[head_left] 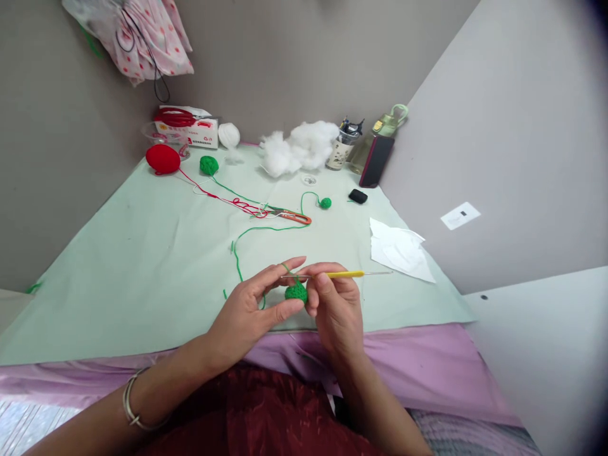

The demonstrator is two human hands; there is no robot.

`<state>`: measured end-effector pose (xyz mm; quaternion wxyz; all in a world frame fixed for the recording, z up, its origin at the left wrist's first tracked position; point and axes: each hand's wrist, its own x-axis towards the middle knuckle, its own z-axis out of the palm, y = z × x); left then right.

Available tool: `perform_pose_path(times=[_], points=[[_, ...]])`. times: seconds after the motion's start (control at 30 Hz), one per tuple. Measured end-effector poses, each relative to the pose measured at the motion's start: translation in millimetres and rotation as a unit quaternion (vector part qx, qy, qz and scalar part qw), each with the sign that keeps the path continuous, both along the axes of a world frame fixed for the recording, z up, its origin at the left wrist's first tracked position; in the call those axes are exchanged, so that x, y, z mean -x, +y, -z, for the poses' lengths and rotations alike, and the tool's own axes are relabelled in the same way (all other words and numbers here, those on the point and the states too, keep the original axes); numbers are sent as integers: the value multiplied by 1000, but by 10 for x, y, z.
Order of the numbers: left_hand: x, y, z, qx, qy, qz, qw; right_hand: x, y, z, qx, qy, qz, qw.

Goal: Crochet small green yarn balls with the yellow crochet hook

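Observation:
Between the thumb and fingers of my left hand (256, 297) is a small green crochet piece (297, 292), rounded like a cup or ball. Green yarn (237, 253) loops over a left finger and trails across the table toward the snips. My right hand (336, 297) grips a yellow-handled crochet hook (346, 274) like a pencil. Its thin metal tip points left, just above the green piece; whether a stitch is on it is too small to tell. The hook's other metal end sticks out to the right. Right fingers come close to the piece's right side.
Orange thread snips (297, 217) lie mid-table near a small green crocheted ball (325, 202). Behind are a red yarn ball (163, 159), a green yarn ball (209, 165), white stuffing (299, 149), a pen cup (341, 149), a bottle (370, 142) and a phone (377, 162). White paper (401, 248) lies right.

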<state>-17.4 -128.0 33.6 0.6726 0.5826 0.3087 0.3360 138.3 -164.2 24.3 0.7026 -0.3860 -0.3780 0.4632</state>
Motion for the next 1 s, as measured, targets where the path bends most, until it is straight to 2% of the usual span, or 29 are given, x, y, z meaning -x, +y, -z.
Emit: perform_pose_path(times=[0.1, 0.17, 0.4, 0.6, 0.77, 0.87, 1.0], points=[[28, -8, -65, 52, -35, 10, 998, -20, 20, -43, -19, -4, -11, 1000], [43, -6, -97, 56, -37, 3, 998, -42, 25, -70, -22, -23, -19, 999], [67, 41, -128, -13, 6, -39, 999, -159, 17, -130, -42, -59, -84, 994], [87, 71, -189, -35, 25, -13, 999, -292, 10, -150, -64, -100, -135, 984], [91, 83, -185, -40, 33, 9, 999, -417, 24, -183, -94, -136, -181, 970], [81, 100, -176, -39, 39, 11, 998, -459, 9, -248, -126, -231, -167, 950], [56, 117, -168, -14, 43, -19, 999, -430, -63, -264, -199, -397, -74, 893]])
